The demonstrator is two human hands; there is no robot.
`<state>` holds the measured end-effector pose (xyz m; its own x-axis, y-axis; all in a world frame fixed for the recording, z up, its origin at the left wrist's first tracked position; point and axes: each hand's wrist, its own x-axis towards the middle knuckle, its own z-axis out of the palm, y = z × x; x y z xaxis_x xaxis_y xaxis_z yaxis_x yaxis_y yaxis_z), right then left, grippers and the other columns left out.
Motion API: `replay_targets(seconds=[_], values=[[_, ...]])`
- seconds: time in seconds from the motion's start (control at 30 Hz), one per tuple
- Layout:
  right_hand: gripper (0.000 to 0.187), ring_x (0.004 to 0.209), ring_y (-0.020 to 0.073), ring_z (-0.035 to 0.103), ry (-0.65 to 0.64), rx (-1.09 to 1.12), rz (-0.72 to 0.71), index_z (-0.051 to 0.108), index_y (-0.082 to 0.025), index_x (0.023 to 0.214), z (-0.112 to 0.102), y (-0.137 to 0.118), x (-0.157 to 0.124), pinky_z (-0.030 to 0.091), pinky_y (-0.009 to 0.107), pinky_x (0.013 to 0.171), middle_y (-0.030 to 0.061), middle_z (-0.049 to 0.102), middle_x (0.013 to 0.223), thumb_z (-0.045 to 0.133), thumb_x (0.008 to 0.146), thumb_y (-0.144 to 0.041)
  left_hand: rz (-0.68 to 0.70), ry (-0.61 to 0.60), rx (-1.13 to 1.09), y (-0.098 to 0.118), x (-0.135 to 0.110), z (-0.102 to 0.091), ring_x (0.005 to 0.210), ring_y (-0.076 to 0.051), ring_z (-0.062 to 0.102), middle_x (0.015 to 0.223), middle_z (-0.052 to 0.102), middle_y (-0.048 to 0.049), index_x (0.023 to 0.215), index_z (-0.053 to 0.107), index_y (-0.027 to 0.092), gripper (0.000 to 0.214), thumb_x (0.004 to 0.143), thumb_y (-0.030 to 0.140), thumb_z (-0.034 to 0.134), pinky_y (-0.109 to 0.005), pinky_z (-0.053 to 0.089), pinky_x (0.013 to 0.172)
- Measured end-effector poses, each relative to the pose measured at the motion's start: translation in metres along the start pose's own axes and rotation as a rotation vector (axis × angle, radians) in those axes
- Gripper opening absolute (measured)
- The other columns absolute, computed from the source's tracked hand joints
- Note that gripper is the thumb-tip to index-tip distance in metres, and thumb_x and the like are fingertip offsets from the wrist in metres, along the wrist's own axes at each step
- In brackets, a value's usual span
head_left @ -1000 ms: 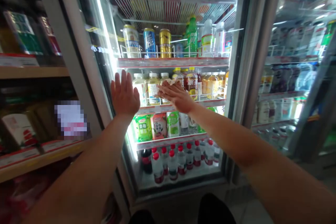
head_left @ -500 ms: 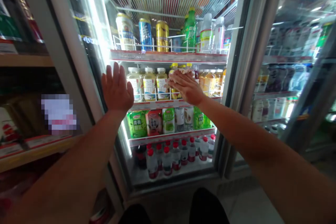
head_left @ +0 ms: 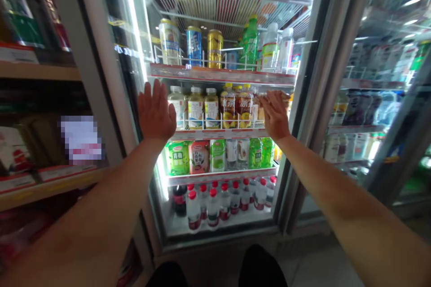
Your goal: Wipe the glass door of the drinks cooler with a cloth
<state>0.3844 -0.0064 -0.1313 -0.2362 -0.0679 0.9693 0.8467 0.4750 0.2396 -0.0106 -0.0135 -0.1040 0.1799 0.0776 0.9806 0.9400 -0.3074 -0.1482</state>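
Note:
My left hand [head_left: 156,114] lies flat, fingers up and slightly spread, against the left part of a drinks fridge's glass door [head_left: 218,238]. Nothing is in it. Toward the door's right side, my right hand [head_left: 276,114] presses on the glass with its fingers angled up and left. Under that hand is a pale, crumpled cloth, now almost wholly hidden by the fingers. Behind the glass between both hands stand white-capped bottles [head_left: 195,107] and yellow-capped tea bottles [head_left: 236,105].
Cans [head_left: 194,47] and a green bottle [head_left: 250,40] fill a higher shelf; cartons [head_left: 199,157] and red-capped water bottles [head_left: 213,206] stand lower. A shelf unit [head_left: 40,71] borders the left, another fridge door [head_left: 363,98] the right. My knees [head_left: 262,267] show below.
My right hand has slid right across the glass with the cloth, uncovering the yellow-capped bottles. My left hand stays flat on the door; the view has shifted slightly.

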Motion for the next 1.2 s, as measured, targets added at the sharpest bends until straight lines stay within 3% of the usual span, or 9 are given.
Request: replay_targets(seconds=[0.13, 0.3, 0.43, 0.57, 0.73, 0.83, 1.0, 1.1, 1.2], values=[[0.049, 0.153, 0.0257, 0.031, -0.048, -0.027, -0.033, 0.049, -0.032, 0.150, -0.016, 0.015, -0.038, 0.034, 0.055, 0.126, 0.0021, 0.045, 0.158, 0.042, 0.104, -0.018, -0.014, -0.002, -0.012, 0.002, 0.000, -0.001, 0.157, -0.028, 0.009, 0.167, 0.021, -0.0143, 0.160, 0.025, 0.006, 0.062, 0.104, 0.028, 0.039, -0.054, 0.012, 0.126], [0.044, 0.152, 0.0242, 0.033, -0.086, -0.075, -0.017, 0.054, -0.029, 0.147, -0.027, 0.030, -0.052, 0.035, 0.053, 0.125, 0.0044, 0.046, 0.157, 0.044, 0.105, -0.022, -0.025, 0.003, -0.022, 0.002, 0.001, -0.001, 0.157, -0.028, 0.009, 0.166, 0.022, -0.0142, 0.159, 0.027, 0.006, 0.062, 0.102, 0.028, 0.040, -0.054, 0.012, 0.127], [0.050, 0.155, 0.0269, 0.025, 0.006, -0.130, 0.169, 0.041, -0.029, 0.155, -0.024, 0.014, -0.090, 0.033, 0.059, 0.124, 0.0066, 0.035, 0.164, 0.038, 0.106, -0.021, -0.015, 0.013, -0.041, 0.002, -0.001, -0.001, 0.157, -0.026, 0.008, 0.167, 0.021, -0.0127, 0.160, 0.027, 0.008, 0.063, 0.102, 0.028, 0.039, -0.053, 0.011, 0.127], [0.058, 0.157, 0.0290, 0.018, -0.092, -0.123, 0.130, 0.030, -0.030, 0.160, -0.024, 0.000, -0.127, 0.029, 0.061, 0.124, 0.0073, 0.025, 0.167, 0.040, 0.104, -0.018, -0.011, 0.017, -0.057, 0.001, -0.001, 0.000, 0.157, -0.024, 0.006, 0.167, 0.020, -0.0107, 0.161, 0.026, 0.010, 0.061, 0.104, 0.029, 0.038, -0.052, 0.009, 0.128], [0.056, 0.156, 0.0282, 0.021, -0.033, -0.085, 0.169, 0.032, -0.029, 0.159, -0.022, 0.004, -0.102, 0.029, 0.061, 0.124, 0.0089, 0.028, 0.166, 0.039, 0.104, -0.019, -0.033, -0.011, -0.085, 0.000, 0.002, -0.001, 0.157, -0.024, 0.006, 0.168, 0.020, -0.0109, 0.159, 0.026, 0.008, 0.060, 0.104, 0.029, 0.039, -0.054, 0.007, 0.127], [0.057, 0.157, 0.0293, 0.016, -0.016, -0.063, 0.189, 0.033, -0.030, 0.158, -0.016, -0.011, -0.098, 0.029, 0.063, 0.124, 0.0071, 0.022, 0.168, 0.039, 0.103, -0.017, -0.042, -0.030, -0.116, 0.001, -0.007, -0.003, 0.157, -0.025, 0.004, 0.169, 0.016, -0.0110, 0.158, 0.028, 0.008, 0.060, 0.105, 0.031, 0.040, -0.053, 0.006, 0.128], [0.065, 0.157, 0.0285, 0.014, -0.198, 0.059, -0.013, 0.039, -0.035, 0.155, -0.013, -0.037, -0.106, 0.030, 0.062, 0.125, 0.0022, 0.023, 0.168, 0.044, 0.097, -0.005, 0.006, -0.144, -0.118, 0.006, -0.064, -0.005, 0.157, -0.025, 0.006, 0.166, 0.025, -0.0093, 0.158, 0.033, 0.016, 0.060, 0.102, 0.035, 0.042, -0.052, 0.006, 0.128], [0.064, 0.156, 0.0275, 0.017, -0.159, 0.098, -0.023, 0.041, -0.033, 0.154, -0.009, -0.039, -0.088, 0.028, 0.060, 0.127, 0.0026, 0.025, 0.167, 0.043, 0.098, -0.004, 0.004, -0.122, -0.079, 0.006, -0.098, -0.002, 0.156, -0.025, 0.009, 0.165, 0.028, -0.0098, 0.161, 0.029, 0.020, 0.060, 0.104, 0.034, 0.041, -0.052, 0.007, 0.128], [0.063, 0.157, 0.0266, 0.017, -0.098, 0.089, -0.007, 0.040, -0.033, 0.155, 0.002, -0.049, -0.073, 0.027, 0.060, 0.127, 0.0024, 0.025, 0.167, 0.043, 0.099, -0.004, -0.013, -0.091, -0.092, 0.005, -0.113, 0.004, 0.156, -0.027, 0.009, 0.164, 0.030, -0.0097, 0.162, 0.027, 0.022, 0.061, 0.104, 0.034, 0.042, -0.053, 0.007, 0.128]])
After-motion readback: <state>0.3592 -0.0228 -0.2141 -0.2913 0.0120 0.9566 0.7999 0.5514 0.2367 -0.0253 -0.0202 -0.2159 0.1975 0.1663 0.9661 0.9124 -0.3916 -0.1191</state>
